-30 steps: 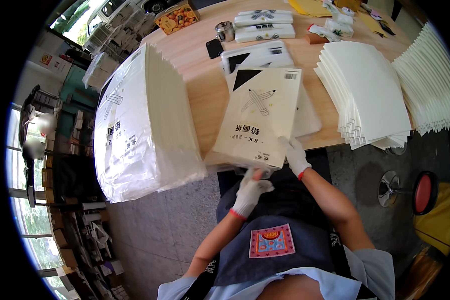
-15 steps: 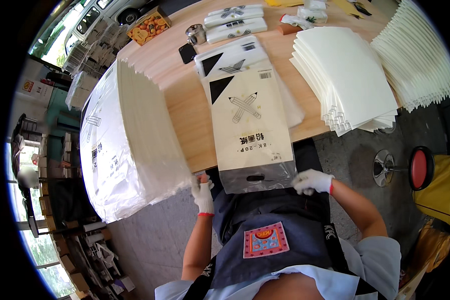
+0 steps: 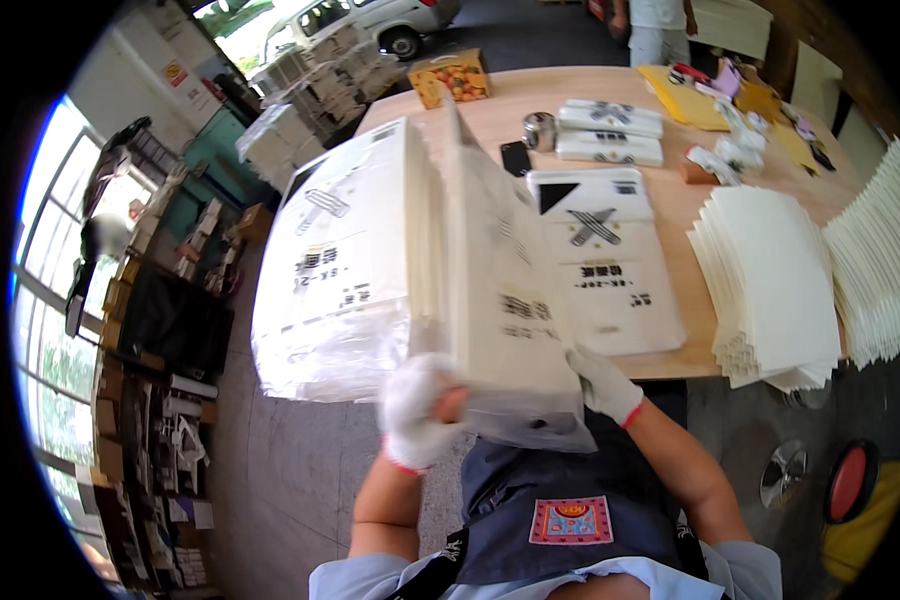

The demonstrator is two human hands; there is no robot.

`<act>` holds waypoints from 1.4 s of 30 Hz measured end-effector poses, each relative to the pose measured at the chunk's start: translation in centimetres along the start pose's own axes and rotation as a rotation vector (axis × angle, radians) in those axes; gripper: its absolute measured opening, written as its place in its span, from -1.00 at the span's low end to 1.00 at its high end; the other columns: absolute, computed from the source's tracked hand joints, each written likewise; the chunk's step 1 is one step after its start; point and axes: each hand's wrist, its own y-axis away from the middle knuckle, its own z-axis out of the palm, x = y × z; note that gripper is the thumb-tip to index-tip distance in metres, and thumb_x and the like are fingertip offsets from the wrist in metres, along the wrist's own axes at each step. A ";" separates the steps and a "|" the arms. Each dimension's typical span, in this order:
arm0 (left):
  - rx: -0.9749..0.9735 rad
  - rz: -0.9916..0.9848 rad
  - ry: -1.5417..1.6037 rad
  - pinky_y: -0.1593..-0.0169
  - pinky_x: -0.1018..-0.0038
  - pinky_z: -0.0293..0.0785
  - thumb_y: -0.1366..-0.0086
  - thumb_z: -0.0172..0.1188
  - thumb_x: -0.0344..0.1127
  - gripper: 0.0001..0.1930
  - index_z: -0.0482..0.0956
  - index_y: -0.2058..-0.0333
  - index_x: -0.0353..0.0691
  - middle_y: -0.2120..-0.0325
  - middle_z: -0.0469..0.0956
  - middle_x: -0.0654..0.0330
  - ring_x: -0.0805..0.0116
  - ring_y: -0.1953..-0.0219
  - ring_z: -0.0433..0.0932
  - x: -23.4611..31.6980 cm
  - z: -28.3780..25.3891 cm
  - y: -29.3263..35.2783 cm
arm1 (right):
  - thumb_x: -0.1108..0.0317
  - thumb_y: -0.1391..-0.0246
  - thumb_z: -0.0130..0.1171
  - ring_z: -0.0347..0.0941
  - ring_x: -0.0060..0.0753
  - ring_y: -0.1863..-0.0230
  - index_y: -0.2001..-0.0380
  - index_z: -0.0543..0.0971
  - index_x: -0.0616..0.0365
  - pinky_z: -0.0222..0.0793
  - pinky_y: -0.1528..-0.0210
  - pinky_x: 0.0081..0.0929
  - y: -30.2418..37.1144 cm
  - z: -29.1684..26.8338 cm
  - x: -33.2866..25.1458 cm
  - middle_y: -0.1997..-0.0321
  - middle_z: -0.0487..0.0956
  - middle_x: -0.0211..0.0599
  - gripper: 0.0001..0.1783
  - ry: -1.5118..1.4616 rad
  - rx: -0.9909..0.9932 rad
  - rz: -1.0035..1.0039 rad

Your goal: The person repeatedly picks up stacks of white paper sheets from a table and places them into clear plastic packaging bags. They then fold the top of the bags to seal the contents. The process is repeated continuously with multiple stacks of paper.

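Bundle of cream paper bags held on edge above the wooden table's near side.
Weight is judged moderate, the sheets limp and slippery in clear wrap; the lower corners seem the best hold. Left hand and right hand, gloved, are closed on those corners. Big wrapped stack stands just left.

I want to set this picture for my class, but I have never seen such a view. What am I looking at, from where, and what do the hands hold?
A head-worn fisheye camera looks down at the wearer's own hands, so straight edges bend. Both wear white gloves. The left hand and right hand grip a bundle of flat cream bags, lifted on edge. Left of it stands a big plastic-wrapped pack. On the wooden table lie a flat printed bag and fanned stacks of cream sheets.
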 end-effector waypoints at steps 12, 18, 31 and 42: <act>0.441 -0.775 -0.130 0.12 0.59 0.32 -0.32 0.09 -0.08 -0.64 0.52 0.25 -0.35 0.39 0.49 0.28 0.49 0.28 0.39 -21.6 -15.5 5.4 | -0.27 -0.02 0.03 0.49 -0.08 0.47 0.64 0.51 0.14 0.35 0.34 -0.19 -9.7 22.6 -7.1 0.56 0.53 -0.04 -0.38 1.396 -0.033 -0.379; 0.871 -0.640 0.166 -0.14 0.38 0.28 -0.42 -0.15 -0.14 -0.55 0.26 -0.16 -0.29 -0.08 0.32 -0.03 0.26 -0.07 0.35 -22.9 -5.7 13.5 | -0.23 -0.08 -0.02 0.50 0.02 0.41 0.36 0.55 0.13 0.36 0.32 -0.19 -5.7 14.7 -3.3 0.49 0.55 -0.02 -0.42 1.435 -0.176 -0.508; -0.472 -0.156 0.135 0.21 0.17 0.40 -0.15 0.19 -0.13 -0.77 0.56 0.35 -0.16 0.35 0.52 0.03 0.03 0.25 0.50 -5.9 26.3 8.9 | -0.01 -0.14 0.03 0.52 -0.51 0.49 0.28 0.56 0.17 0.42 0.36 -0.53 8.8 -5.3 2.7 0.45 0.62 -0.35 -0.58 1.125 0.208 0.258; -0.888 -0.363 0.215 0.23 0.29 0.41 -0.23 0.07 -0.18 -0.79 0.58 0.38 -0.17 0.38 0.57 0.07 0.15 0.30 0.53 -11.1 31.6 3.5 | 0.01 -0.18 0.01 0.43 -0.60 0.57 0.29 0.54 0.15 0.38 0.49 -0.63 7.2 -6.4 -0.1 0.48 0.58 -0.38 -0.61 0.698 0.251 0.112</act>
